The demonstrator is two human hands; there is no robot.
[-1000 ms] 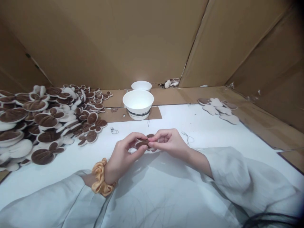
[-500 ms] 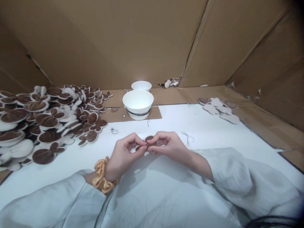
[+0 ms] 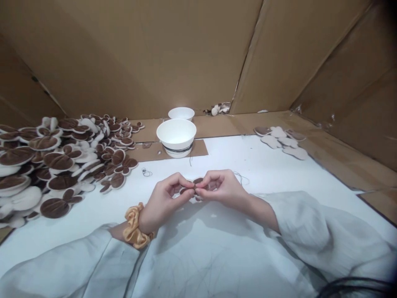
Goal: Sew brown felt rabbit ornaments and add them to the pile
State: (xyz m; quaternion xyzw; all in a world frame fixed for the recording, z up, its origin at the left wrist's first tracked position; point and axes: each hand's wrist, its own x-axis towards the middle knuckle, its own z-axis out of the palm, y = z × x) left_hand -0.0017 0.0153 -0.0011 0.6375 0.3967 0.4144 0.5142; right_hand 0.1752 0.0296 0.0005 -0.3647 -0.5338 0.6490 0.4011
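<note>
A small brown fabric piece with a pale edge is pinched between my two hands, just above the white tabletop. My left hand grips its left side between thumb and forefinger; a yellow scrunchie circles that wrist. From the other side my right hand pinches the same piece, the fingertips of both hands nearly meeting at its middle. Fingers cover much of the piece. A thin dark thread lies just beyond my right hand, and another thread loop rests beyond the left.
On the left spreads a large heap of brown and white plush pieces. A white bowl wound with dark thread stands ahead, another bowl behind it. Several flat fabric pieces lie at the right. Cardboard walls enclose the table.
The view has shifted slightly, so the surroundings sit a little further left. Both hands keep their pinch on the brown piece, with fingertips slightly adjusted.
</note>
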